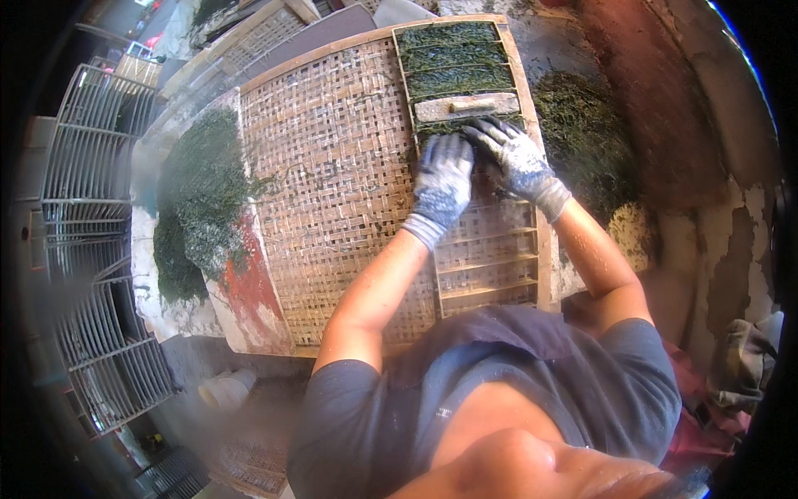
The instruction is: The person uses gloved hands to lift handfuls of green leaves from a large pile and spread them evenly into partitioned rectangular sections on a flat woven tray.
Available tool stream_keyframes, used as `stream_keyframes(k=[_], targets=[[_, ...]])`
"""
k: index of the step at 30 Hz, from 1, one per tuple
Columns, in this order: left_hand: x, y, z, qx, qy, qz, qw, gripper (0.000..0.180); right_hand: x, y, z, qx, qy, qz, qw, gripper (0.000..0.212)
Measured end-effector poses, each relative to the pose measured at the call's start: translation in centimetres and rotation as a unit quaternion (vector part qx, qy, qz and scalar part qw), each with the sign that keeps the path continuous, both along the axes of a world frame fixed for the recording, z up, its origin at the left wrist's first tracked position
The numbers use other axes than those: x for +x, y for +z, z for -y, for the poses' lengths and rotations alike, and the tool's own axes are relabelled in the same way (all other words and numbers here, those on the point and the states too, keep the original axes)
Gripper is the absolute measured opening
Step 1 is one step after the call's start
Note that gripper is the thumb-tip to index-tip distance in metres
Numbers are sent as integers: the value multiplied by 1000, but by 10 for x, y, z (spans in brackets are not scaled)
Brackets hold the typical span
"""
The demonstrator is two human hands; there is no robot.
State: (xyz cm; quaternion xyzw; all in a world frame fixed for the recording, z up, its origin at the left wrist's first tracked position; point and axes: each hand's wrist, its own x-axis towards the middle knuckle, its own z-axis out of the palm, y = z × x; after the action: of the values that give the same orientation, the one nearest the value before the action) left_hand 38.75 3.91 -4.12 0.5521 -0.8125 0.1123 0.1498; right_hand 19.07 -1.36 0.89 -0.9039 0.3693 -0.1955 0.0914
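Observation:
A large woven bamboo screen [328,191] lies in front of me, with a slatted wooden frame [489,264] along its right side. Dark green, seaweed-like strands [455,58] fill the frame's far compartments. My left hand [443,181], in a grey-white glove, lies flat with fingers stretched, on or just over the frame's left side. Beside it, my gloved right hand [515,162] spreads its fingers over the same compartment, where some green material shows. Just beyond my fingertips a pale flat block with a handle [465,106] rests across the frame. What is under my palms is hidden.
A heap of green strands [204,183] sits left of the screen, and another dark green pile [582,125] lies to its right. Metal racks [96,200] stand at the far left. A pale bucket-like container [226,388] is at the lower left.

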Motion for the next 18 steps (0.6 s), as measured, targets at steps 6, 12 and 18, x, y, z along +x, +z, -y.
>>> stream_keyframes(k=[6,12,18], targets=[[5,13,5,8,-14,-154,988,56,-28,8,15,264,-51,197,943,47],[14,-18,12,-24,20,-140,990,62,-25,-31,47,400,-48,242,883,41],[11,-9,7,-47,3,-185,982,70,7,-35,53,397,-24,260,880,46]])
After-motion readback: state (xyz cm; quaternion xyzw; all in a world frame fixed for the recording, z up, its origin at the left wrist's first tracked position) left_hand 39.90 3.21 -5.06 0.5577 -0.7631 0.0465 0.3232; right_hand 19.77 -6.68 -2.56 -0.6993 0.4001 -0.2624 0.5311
